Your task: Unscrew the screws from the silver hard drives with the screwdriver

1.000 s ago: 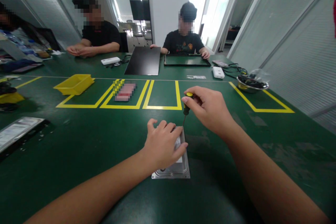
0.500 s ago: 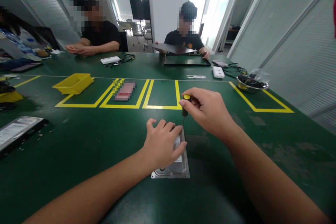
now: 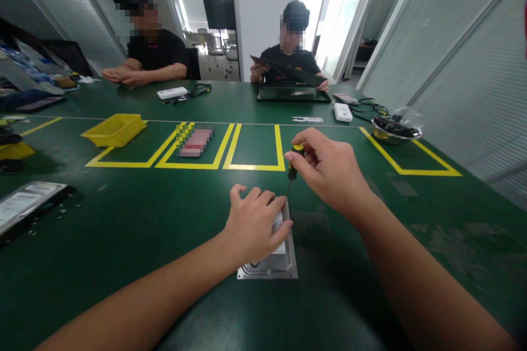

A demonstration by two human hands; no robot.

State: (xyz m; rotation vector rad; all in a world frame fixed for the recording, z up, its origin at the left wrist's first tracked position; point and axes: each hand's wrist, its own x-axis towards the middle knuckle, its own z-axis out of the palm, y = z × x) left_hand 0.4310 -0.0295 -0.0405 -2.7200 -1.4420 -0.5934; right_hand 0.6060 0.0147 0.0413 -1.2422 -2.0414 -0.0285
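A silver hard drive (image 3: 284,270) lies flat on the green table, its white label partly covered. Across its top rests my left hand (image 3: 254,225), palm down with fingers spread, the thumb by the right edge and the index finger at the far right corner. My right hand (image 3: 331,167) is closed around the black and yellow handle of a screwdriver (image 3: 292,170). The screwdriver stands slightly tilted, its thin shaft reaching down to the drive's far right corner beside my left index fingertip. Whether its tip sits in a screw is too small to tell.
Another hard drive (image 3: 28,205) lies at left with several loose screws. Beyond are a yellow bin (image 3: 115,130), a blurred-out pinkish object (image 3: 196,142), taped rectangles and a metal bowl (image 3: 396,131) of dark items. Two people sit across the table; one handles a dark panel (image 3: 288,70).
My right hand and the screwdriver handle have shifted slightly right and up, tilting the screwdriver a little more. My left hand stays put. Across the table, the person has turned the dark panel.
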